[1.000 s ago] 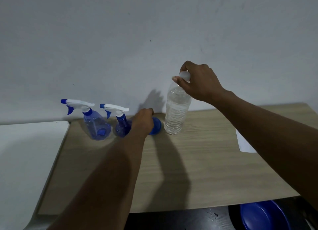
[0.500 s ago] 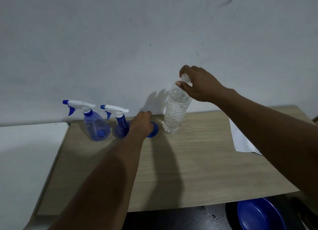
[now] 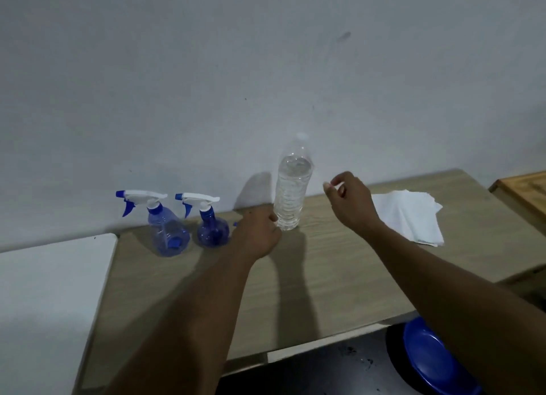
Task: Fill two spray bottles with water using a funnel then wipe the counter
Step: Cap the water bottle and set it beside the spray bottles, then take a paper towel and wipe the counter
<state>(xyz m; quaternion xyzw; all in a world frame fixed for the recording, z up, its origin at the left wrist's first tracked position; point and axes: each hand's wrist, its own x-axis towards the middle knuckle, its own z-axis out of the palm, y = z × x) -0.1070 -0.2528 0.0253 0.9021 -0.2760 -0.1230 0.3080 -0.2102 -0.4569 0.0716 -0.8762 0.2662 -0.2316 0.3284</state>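
The right hand (image 3: 351, 202) has left the water bottle (image 3: 291, 187) cap and hangs apart beside it. The left hand (image 3: 258, 235) has slid to its base.

On the pale wooden counter (image 3: 339, 276), the left translucent blue plastic spray bottle (image 3: 167, 232) is standing just beside the right spray bottle (image 3: 212, 229); the clear plastic water bottle (image 3: 292, 193) is standing further right, the folded white cloth (image 3: 410, 214) lying beyond.

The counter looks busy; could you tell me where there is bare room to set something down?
Bare: the counter in front, between the forearms, and the gap between water bottle and cloth, by the right hand. Crowded: back left, where two spray bottles, left hand and water bottle sit close.
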